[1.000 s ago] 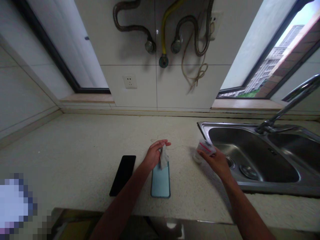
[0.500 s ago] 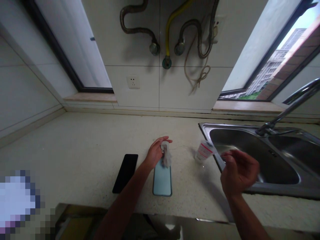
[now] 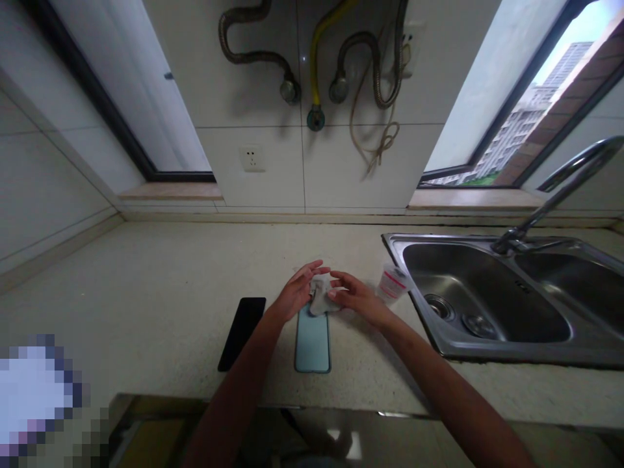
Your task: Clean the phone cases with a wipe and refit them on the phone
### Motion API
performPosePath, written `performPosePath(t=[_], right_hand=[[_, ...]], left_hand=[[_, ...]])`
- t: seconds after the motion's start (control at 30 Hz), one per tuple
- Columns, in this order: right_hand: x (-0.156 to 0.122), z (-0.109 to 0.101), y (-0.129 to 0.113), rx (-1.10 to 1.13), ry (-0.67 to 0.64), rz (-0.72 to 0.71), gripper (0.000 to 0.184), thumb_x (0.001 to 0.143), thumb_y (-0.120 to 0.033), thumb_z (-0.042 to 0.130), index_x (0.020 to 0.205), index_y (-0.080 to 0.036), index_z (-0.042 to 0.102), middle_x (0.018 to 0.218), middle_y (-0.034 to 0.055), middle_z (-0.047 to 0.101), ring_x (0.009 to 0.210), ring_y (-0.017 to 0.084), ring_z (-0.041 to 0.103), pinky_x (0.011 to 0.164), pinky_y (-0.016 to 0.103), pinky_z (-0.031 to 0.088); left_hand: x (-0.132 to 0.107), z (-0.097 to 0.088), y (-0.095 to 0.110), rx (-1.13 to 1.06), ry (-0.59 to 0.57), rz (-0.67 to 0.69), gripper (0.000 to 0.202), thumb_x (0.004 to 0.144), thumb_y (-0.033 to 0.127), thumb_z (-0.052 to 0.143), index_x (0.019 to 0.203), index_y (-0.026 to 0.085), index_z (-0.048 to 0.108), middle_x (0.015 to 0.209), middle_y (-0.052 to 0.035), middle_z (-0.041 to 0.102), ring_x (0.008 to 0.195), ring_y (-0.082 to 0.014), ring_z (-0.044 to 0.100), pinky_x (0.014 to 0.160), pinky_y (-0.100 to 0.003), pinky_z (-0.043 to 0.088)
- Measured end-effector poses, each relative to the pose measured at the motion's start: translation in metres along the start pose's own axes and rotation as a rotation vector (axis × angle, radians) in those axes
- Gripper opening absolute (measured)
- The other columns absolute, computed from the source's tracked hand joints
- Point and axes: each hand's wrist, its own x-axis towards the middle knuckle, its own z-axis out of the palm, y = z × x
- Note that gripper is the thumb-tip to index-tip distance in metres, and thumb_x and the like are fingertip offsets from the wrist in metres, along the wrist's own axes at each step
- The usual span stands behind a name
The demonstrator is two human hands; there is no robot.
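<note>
The left hand and right hand meet with fingers partly spread, both touching a crumpled grey cloth; whether they grip it is unclear. The cloth lies on the top end of a pale blue phone. A black phone lies just left on the speckled countertop. A small plastic cup stands right, beside a steel sink.

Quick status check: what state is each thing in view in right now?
Left hand: open, against the cloth
Right hand: open, on the cloth
Cloth: bunched on the blue phone's top end
Blue phone: flat on the counter
Black phone: flat on the counter
Clear cup: standing beside the sink
</note>
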Motion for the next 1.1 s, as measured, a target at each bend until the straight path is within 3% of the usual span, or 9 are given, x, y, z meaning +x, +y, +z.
performPosePath(t=[0.2,0.3,0.37,0.47,0.53,0.63,0.8,0.93,1.1], right_hand=[[-0.010,0.005,0.000,0.069,-0.065,0.083,0.039,0.068,-0.050,0.080,0.082,-0.016,0.067,0.064,-0.0030,0.061,0.052,0.008,0.047,0.049,0.022,0.032],[-0.013,0.003,-0.002,0.126,-0.049,0.102,0.038,0.065,-0.048,0.083,0.071,-0.016,0.063,0.058,-0.0050,0.057,0.050,0.008,0.045,0.049,0.022,0.030],[-0.014,0.001,-0.004,0.182,-0.015,0.107,0.038,0.065,-0.047,0.084,0.069,-0.016,0.062,0.057,-0.0054,0.055,0.050,0.008,0.044,0.050,0.022,0.031],[-0.015,-0.003,-0.006,0.280,0.062,0.102,0.036,0.065,-0.044,0.084,0.066,-0.017,0.059,0.056,-0.0056,0.053,0.050,0.008,0.044,0.048,0.021,0.033],[-0.014,-0.006,-0.005,0.352,0.115,0.107,0.035,0.065,-0.041,0.084,0.065,-0.017,0.058,0.056,-0.0055,0.053,0.050,0.008,0.045,0.047,0.020,0.035],[-0.012,-0.010,-0.003,0.467,0.154,0.141,0.031,0.063,-0.037,0.084,0.069,-0.018,0.060,0.060,-0.0047,0.056,0.052,0.010,0.049,0.046,0.020,0.040],[-0.009,-0.009,0.005,0.551,0.150,0.192,0.025,0.067,-0.032,0.081,0.076,-0.019,0.062,0.066,-0.0025,0.062,0.056,0.013,0.056,0.050,0.023,0.050],[-0.009,-0.005,0.011,0.559,0.117,0.209,0.024,0.068,-0.030,0.081,0.077,-0.018,0.062,0.066,-0.0021,0.063,0.056,0.012,0.058,0.050,0.023,0.050],[-0.008,0.002,0.015,0.577,0.088,0.194,0.021,0.070,-0.029,0.081,0.078,-0.018,0.064,0.067,-0.0036,0.064,0.057,0.011,0.058,0.052,0.021,0.050]], left_hand=[[-0.004,0.007,-0.002,0.164,-0.061,-0.101,0.056,0.080,0.043,0.073,0.130,0.023,0.058,0.134,-0.0145,0.058,0.106,-0.0229,0.062,0.081,-0.030,0.048],[0.000,0.007,-0.007,0.344,0.095,-0.092,0.052,0.084,0.050,0.065,0.126,0.020,0.060,0.125,-0.0138,0.064,0.093,-0.0195,0.064,0.078,-0.030,0.047],[0.003,0.003,-0.010,0.597,0.257,-0.025,0.048,0.087,0.054,0.056,0.119,0.019,0.064,0.115,-0.0125,0.067,0.086,-0.0204,0.064,0.078,-0.033,0.047],[0.004,-0.004,-0.014,1.199,0.437,0.061,0.042,0.090,0.049,0.052,0.110,0.016,0.068,0.106,-0.0148,0.068,0.101,-0.0286,0.061,0.092,-0.039,0.042],[0.001,-0.008,-0.014,1.529,0.459,0.015,0.043,0.086,0.048,0.058,0.109,0.014,0.069,0.109,-0.0193,0.066,0.110,-0.0342,0.057,0.097,-0.043,0.039],[-0.005,-0.012,-0.013,1.697,0.370,-0.117,0.045,0.080,0.049,0.067,0.109,0.014,0.069,0.112,-0.0211,0.065,0.110,-0.0360,0.058,0.092,-0.042,0.041],[-0.005,-0.018,-0.012,1.420,0.399,-0.133,0.016,0.072,0.025,0.075,0.087,0.019,0.071,0.095,-0.0128,0.070,0.097,-0.0302,0.062,0.087,-0.039,0.041],[0.001,-0.019,-0.007,1.232,0.424,-0.098,0.010,0.077,0.028,0.068,0.073,0.019,0.069,0.083,-0.0089,0.071,0.083,-0.0231,0.065,0.078,-0.034,0.045],[0.008,-0.013,-0.005,0.397,0.517,-0.024,0.029,0.066,0.040,0.080,0.076,0.016,0.068,0.073,-0.0036,0.069,0.062,-0.0143,0.061,0.061,-0.027,0.046]])
